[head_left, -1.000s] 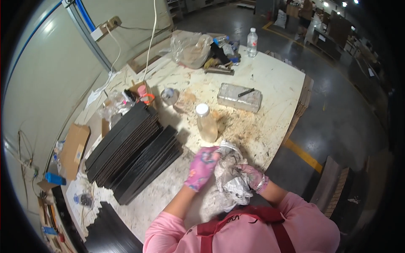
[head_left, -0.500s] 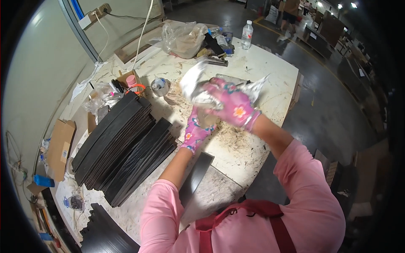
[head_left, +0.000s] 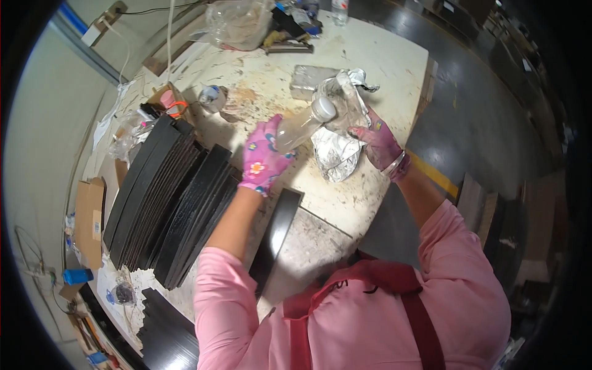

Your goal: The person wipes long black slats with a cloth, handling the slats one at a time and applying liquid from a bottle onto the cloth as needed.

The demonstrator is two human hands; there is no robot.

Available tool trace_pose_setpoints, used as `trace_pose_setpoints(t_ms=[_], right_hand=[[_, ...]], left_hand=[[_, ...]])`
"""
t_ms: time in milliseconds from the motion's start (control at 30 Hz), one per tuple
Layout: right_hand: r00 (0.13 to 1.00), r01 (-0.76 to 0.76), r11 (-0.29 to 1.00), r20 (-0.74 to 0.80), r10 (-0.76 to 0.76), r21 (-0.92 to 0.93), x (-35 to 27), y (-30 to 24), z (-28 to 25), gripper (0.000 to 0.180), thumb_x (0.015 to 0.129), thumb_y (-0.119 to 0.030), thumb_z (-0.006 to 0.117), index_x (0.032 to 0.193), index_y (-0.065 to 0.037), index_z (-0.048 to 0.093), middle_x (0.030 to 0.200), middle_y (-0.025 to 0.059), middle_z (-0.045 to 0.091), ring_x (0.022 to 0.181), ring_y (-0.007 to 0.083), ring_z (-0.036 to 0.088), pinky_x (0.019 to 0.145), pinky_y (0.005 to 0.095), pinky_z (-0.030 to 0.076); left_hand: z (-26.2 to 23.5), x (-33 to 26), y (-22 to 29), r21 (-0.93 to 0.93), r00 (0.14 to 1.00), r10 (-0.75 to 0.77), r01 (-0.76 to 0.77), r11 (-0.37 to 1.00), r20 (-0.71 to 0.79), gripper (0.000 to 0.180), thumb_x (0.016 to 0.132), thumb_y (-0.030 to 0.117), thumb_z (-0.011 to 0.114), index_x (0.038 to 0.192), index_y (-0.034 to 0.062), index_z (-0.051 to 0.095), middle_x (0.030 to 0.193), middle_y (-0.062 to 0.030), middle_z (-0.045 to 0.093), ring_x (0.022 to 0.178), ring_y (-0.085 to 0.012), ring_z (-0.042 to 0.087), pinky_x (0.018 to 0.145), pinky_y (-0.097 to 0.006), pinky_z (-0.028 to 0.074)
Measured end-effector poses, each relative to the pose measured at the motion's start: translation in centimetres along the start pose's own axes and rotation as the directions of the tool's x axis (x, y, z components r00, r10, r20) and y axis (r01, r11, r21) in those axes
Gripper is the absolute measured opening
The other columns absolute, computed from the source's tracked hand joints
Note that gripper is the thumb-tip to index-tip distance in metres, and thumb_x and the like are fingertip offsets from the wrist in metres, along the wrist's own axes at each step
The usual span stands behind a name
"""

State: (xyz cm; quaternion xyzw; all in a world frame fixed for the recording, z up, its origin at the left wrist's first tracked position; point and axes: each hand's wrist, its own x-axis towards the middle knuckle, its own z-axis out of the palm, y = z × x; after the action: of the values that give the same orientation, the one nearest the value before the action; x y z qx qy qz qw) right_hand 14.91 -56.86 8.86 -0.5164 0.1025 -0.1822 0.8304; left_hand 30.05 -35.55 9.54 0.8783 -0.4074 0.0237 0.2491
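My left hand (head_left: 261, 155), in a pink flowered glove, is closed round a clear plastic bottle (head_left: 298, 131) with a white cap. The bottle is tilted, its cap up and to the right. My right hand (head_left: 382, 143), gloved the same way, grips the right edge of a crumpled, silvery-white sheet (head_left: 336, 157), foil or cloth, I cannot tell which. The bottle's cap end overlaps the sheet in view; whether they touch is unclear. Just beyond lies a flat grey block (head_left: 306, 79), partly behind the sheet.
Stacked black curved strips (head_left: 163, 191) fill the table's left side. One black strip (head_left: 275, 237) lies in front of my left forearm. A jar (head_left: 213, 98) and a small cardboard box (head_left: 165, 98) stand farther back. A plastic bag (head_left: 239, 24) sits at the far edge.
My hands have moved apart, the right one to the right with the sheet, which now hangs spread out. The bottle, mostly hidden before, shows plainly. The whole view has shifted.
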Motion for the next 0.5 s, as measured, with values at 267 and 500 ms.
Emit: trace_pose_setpoints(t_ms=[267,500], right_hand=[[0.95,-0.309,0.944,-0.084,0.301,-0.113,-6.5,1.3,0.4,0.074,0.084,0.005,0.064,0.147,-0.001,0.026,0.126,0.009,0.056,0.106,0.0166,0.06,0.092,0.0285,0.05],[0.964,-0.264,0.965,0.017,0.264,-0.007,-7.9,3.6,-0.9,0.076,0.082,0.005,0.066,0.147,-0.005,0.029,0.127,0.0079,0.056,0.103,0.0128,0.059,0.089,0.0256,0.049]], left_hand=[[-6.9,-3.6,3.2,0.558,0.93,0.317,-0.365,0.746,0.184,0.06,0.069,0.011,0.061,0.128,0.016,0.054,0.101,-0.0131,0.058,0.092,-0.0314,0.057,0.079,-0.044,0.045],[-10.6,-4.2,3.8,0.671,0.905,0.328,-0.421,0.611,0.27,0.061,0.065,0.008,0.067,0.125,0.0137,0.055,0.101,-0.0119,0.058,0.091,-0.0311,0.059,0.077,-0.043,0.048]])
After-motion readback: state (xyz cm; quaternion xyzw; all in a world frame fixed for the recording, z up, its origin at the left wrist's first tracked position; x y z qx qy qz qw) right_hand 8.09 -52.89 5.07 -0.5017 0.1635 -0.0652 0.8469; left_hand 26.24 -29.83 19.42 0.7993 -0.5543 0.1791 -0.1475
